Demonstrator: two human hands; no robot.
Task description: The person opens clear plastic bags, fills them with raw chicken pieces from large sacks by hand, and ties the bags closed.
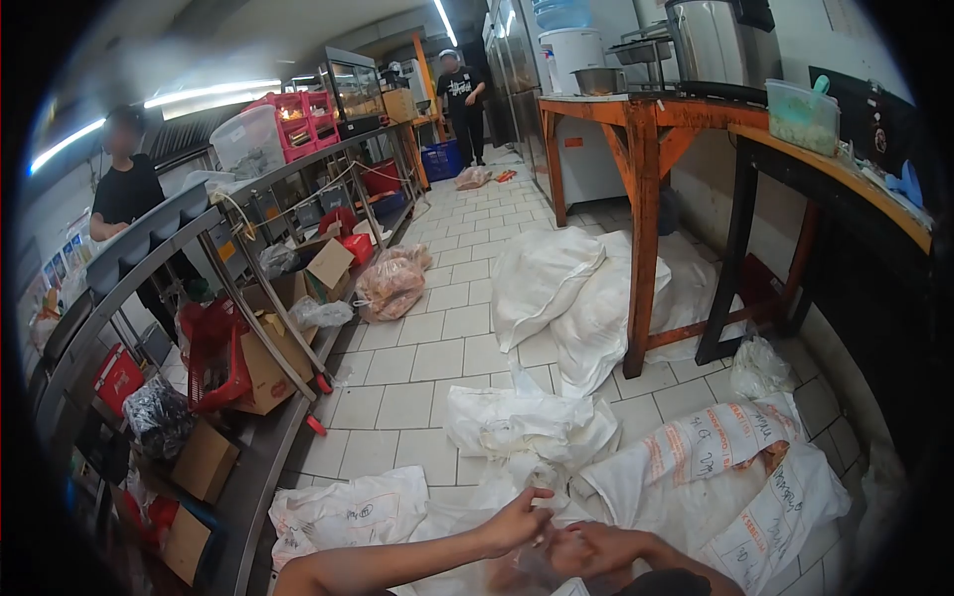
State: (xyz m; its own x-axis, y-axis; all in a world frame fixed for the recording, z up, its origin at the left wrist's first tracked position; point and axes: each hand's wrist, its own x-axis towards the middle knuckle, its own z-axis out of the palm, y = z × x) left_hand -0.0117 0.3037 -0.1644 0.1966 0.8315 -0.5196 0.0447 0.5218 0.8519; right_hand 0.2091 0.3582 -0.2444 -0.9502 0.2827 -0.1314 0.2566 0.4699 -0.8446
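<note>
My left hand [519, 519] is at the bottom centre, its index finger stretched out and the other fingers curled. My right hand [591, 546] lies close beside it, fingers bent around something pale that I cannot make out. A clear plastic bag [527, 571], partly hidden, is just under both hands. Around them on the floor lie white sacks: a crumpled one [532, 422] in front, a flat one with orange print [348, 507] to the left, and a printed one [711, 452] to the right.
Large full white sacks [547, 278] lean by an orange table [641, 199]. A bag of pinkish pieces [393, 286] sits on the tiles. A metal shelf [288, 328] with boxes and a red basket [217, 363] lines the left. People stand at the left and far back.
</note>
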